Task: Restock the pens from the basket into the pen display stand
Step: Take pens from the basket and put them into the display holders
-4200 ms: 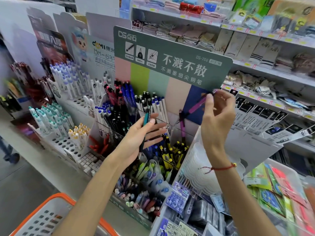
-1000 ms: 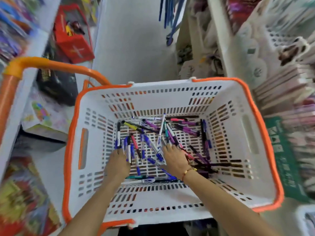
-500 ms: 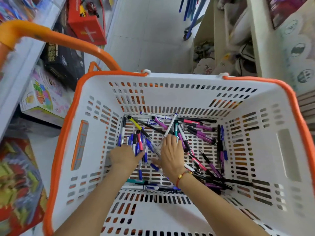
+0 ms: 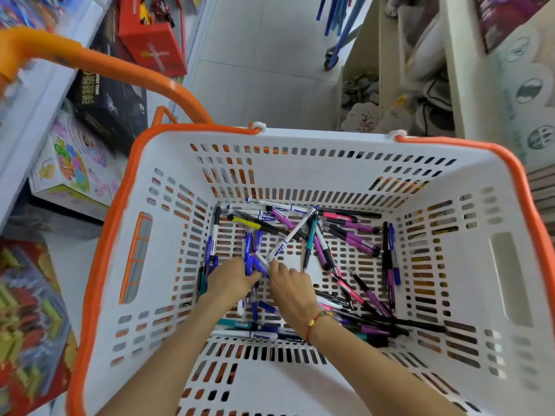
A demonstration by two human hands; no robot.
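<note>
Both hands down among loose pens in a white basket

The basket (image 4: pixel 168 187), white with an orange rim, holds a scatter of pens (image 4: pixel 354 238) across its slotted floor; the left hand (image 4: pixel 229 279) has its fingers curled around a small bunch of blue pens (image 4: pixel 248 250); the right hand (image 4: pixel 289 285) reaches in just beside it, fingertips at a white pen (image 4: pixel 288 238), though whether they pinch it cannot be told; an orange handle (image 4: pixel 90 63) arcs over toy boxes (image 4: pixel 72 166) at the left.
</note>
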